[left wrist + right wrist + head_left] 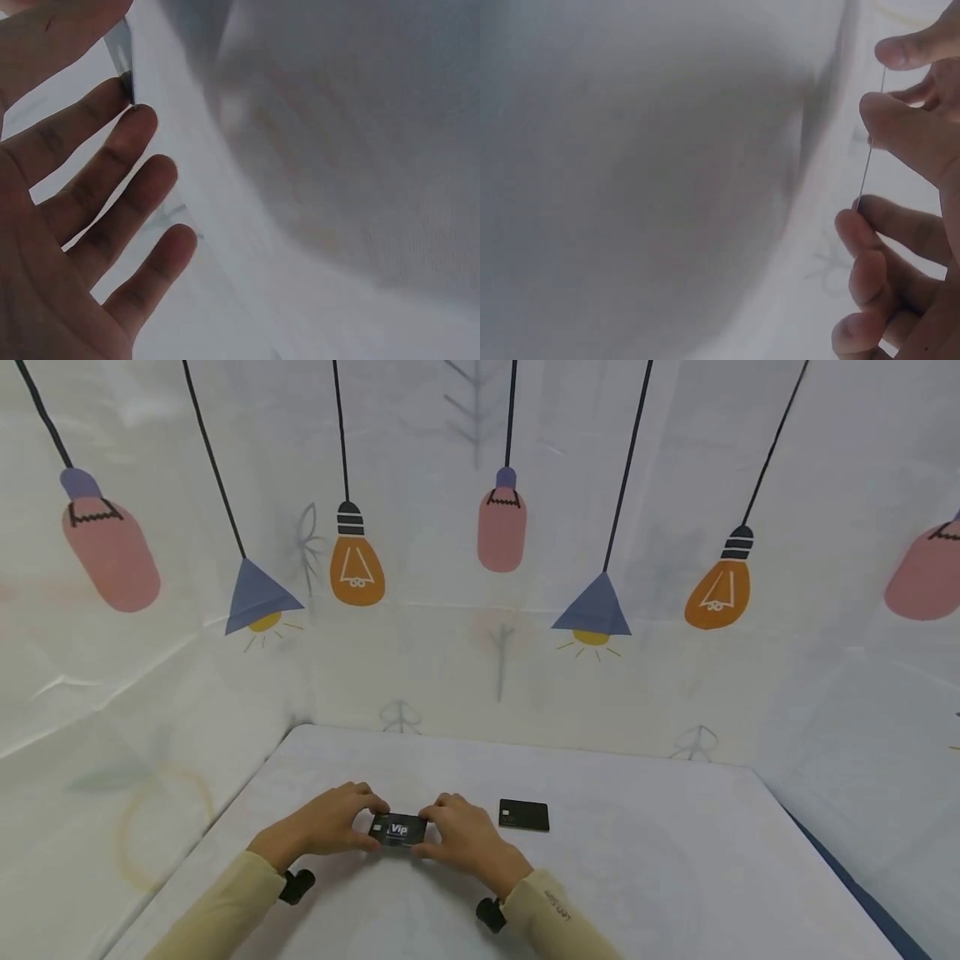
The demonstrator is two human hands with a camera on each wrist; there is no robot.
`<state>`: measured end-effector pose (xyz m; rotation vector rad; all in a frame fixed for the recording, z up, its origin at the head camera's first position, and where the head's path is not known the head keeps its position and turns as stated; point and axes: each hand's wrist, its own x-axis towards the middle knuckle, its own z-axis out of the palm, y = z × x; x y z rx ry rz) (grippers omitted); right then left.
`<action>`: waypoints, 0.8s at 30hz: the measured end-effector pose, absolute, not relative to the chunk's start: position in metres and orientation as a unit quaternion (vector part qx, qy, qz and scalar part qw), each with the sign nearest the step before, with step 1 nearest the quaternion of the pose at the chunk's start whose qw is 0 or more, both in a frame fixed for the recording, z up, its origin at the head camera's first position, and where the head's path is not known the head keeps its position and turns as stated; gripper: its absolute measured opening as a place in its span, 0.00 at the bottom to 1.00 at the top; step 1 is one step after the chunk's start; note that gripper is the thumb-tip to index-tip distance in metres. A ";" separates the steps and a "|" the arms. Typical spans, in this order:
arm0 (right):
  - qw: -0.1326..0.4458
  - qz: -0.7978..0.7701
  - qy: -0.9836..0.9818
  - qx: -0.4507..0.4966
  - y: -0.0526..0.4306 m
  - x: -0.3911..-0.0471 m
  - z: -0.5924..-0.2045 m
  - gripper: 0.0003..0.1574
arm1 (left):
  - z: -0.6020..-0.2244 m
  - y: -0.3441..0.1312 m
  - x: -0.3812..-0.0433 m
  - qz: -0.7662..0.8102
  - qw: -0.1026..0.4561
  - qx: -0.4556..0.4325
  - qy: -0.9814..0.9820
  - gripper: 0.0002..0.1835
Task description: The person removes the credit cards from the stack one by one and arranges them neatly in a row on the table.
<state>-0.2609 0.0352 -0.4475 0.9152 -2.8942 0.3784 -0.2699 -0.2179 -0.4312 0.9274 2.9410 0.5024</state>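
Left hand (330, 820), right hand (465, 833): fingers pinch Vip card (398, 831) at opposite ends, likely steadying it, leaving print visible; second card (523, 815) right of Vip card.

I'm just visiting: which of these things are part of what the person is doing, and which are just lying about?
In use:
- Vip card, held between the left hand and right hand
- white table, the work surface

Just there:
- second dark card, untouched; might belong too
- lamp-patterned backdrop
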 end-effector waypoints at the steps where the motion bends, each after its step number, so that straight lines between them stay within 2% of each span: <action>1: 0.041 0.124 -0.947 0.292 0.032 -0.261 -0.448 0.34 | -0.432 -0.219 -0.270 0.158 0.010 0.294 0.943 0.26; 15: -0.011 0.128 -0.957 0.258 0.005 -0.263 -0.457 0.34 | -0.429 -0.226 -0.265 0.142 0.046 0.278 0.949 0.26; 24: -0.021 0.124 -0.960 0.250 -0.001 -0.266 -0.456 0.35 | -0.431 -0.229 -0.272 0.135 0.054 0.278 0.950 0.25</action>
